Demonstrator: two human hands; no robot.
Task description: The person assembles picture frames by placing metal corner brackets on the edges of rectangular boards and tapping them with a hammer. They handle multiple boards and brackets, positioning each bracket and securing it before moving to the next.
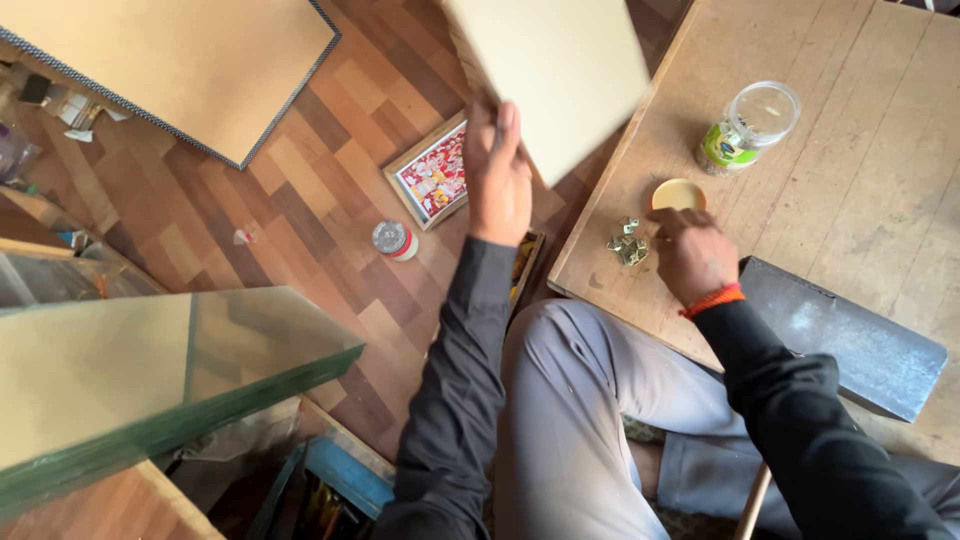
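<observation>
My left hand (497,170) grips the lower edge of a pale cream board (555,70) and holds it tilted up over the floor, its top cut off by the frame. My right hand (688,252) rests on the low wooden table (860,200), fingers bent down onto a small pile of metal clips (628,243). A round yellow lid (678,194) lies just beyond that hand. An orange thread band circles the right wrist. Both arms wear dark sleeves.
A clear plastic jar with a green label (750,125) lies on the table. A dark metal block (850,335) sits at the table's near edge. On the floor are a framed picture (432,175), a small tin (392,240), a large framed board (190,60) and stacked glass sheets (140,380).
</observation>
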